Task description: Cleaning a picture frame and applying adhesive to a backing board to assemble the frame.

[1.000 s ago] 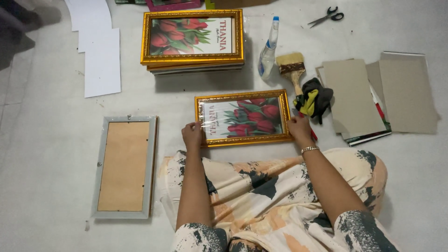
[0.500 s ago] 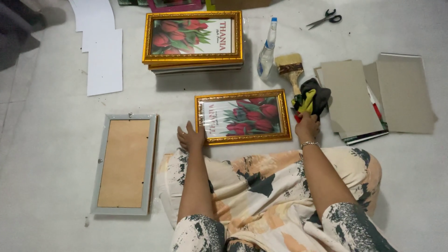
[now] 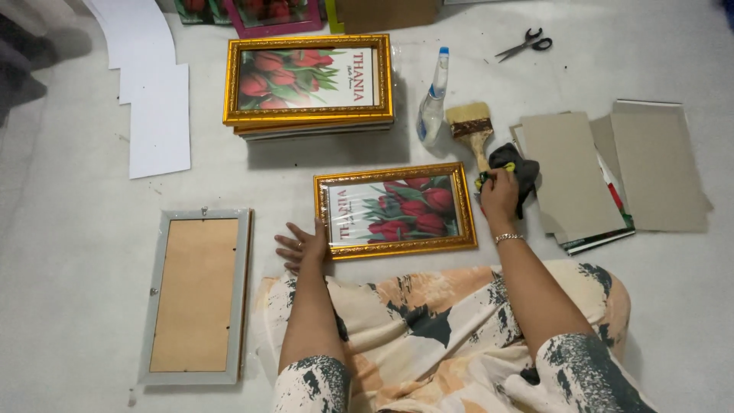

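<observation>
1. Head view, centre of the frame: a gold-framed tulip picture (image 3: 395, 210) lies flat on the pale floor (image 3: 69, 191), just above the person's patterned lap.
2. The left hand (image 3: 302, 245) rests at the lower left corner of that frame, fingers spread and flat, touching the frame's edge; it is released, gripping nothing.
3. The right hand (image 3: 498, 191), with a bracelet at the wrist, sits just right of the frame's upper right corner and is clenched on a dark cloth with yellow trim (image 3: 516, 167).
4. Just above the cloth lies a broad paintbrush (image 3: 470, 126), its handle pointing down toward the hand; a spray bottle (image 3: 433, 99) lies beside it to the left.
5. Upper centre: a stack of gold frames (image 3: 308, 84), the top one showing the same tulip print.
6. Right of the frame: overlapping grey cardboard sheets (image 3: 612, 164) spread over a few printed sheets.
7. Upper right: scissors (image 3: 524, 44), well apart from both hands.
8. Lower left: a grey frame lying face down (image 3: 196, 294), its brown backing showing.
9. Upper left: white paper sheets (image 3: 149, 92).
</observation>
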